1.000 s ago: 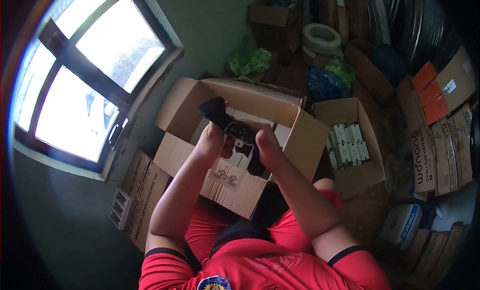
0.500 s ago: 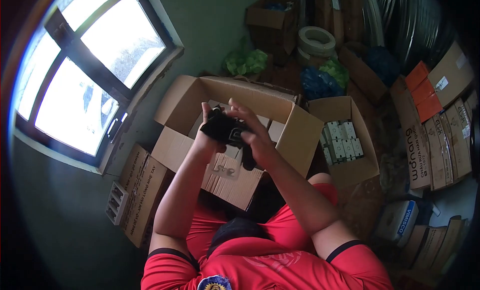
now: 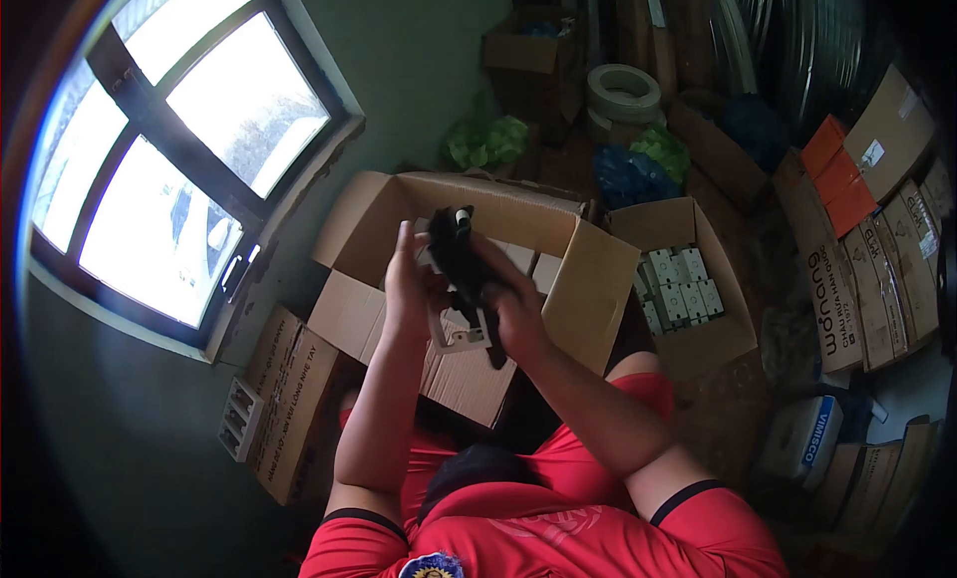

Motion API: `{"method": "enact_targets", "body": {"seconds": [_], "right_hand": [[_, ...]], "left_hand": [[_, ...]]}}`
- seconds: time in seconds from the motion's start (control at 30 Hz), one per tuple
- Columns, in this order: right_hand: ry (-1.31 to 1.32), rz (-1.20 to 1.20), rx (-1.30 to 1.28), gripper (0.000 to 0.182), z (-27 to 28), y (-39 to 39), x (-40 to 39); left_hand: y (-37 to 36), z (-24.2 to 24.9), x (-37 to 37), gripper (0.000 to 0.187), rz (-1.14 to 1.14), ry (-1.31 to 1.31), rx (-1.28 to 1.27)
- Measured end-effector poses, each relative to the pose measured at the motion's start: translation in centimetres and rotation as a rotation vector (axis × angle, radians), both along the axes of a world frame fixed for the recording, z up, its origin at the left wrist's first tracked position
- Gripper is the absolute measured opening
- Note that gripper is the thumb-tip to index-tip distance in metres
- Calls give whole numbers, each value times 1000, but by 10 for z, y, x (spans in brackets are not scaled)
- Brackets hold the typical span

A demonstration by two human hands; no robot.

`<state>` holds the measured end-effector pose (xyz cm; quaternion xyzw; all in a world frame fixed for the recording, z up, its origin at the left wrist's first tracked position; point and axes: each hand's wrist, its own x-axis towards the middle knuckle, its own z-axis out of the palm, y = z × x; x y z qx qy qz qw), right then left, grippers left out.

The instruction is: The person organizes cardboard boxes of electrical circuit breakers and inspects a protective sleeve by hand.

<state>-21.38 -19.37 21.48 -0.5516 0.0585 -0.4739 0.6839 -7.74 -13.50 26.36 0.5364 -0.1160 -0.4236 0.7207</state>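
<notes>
Above the open cardboard box (image 3: 464, 379), my right hand (image 3: 516, 304) is closed round a long black thing (image 3: 461, 259) with a pale round end. Its exact kind I cannot make out. My left hand (image 3: 407, 284) is on the other side, thumb raised and fingers curled at a pale plastic frame plate (image 3: 461, 341) with a rectangular opening. The plate hangs tilted just below the black thing, partly hidden by it. Inside the box, pale flat pieces (image 3: 516, 257) show behind my hands.
To the right, a smaller open carton (image 3: 720, 351) holds several white electrical boxes (image 3: 688, 284). Cartons (image 3: 847, 299) stack along the right side. Left of me are a taped carton (image 3: 289, 409) and a window (image 3: 189, 130). Plastic bags (image 3: 633, 174) and a pale roll (image 3: 623, 95) lie behind.
The black thing has turned more upright, and its pale round end now shows. My left fingers have come down off its top, and the plate's opening is now visible.
</notes>
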Motion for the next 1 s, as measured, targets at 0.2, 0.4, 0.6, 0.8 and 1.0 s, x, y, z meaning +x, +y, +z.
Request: {"method": "enact_targets", "body": {"seconds": [0.2,0.4,0.6,0.8,1.0], "right_hand": [[-3,91,-326,65,21,1,-11],[68,-241,-149,36,14,12,-25],[39,-221,-152,9,11,-9,-30],[133,264,-470,100,36,-22,-39],[86,162,-513,76,37,-13,-38]], "left_hand": [[6,-2,2,50,-78,122,-351],[14,17,-32,44,-46,150,-314],[5,11,-26,31,55,138,-273],[12,7,36,29,-383,259,-435],[15,23,-22,31,131,155,-137]]}}
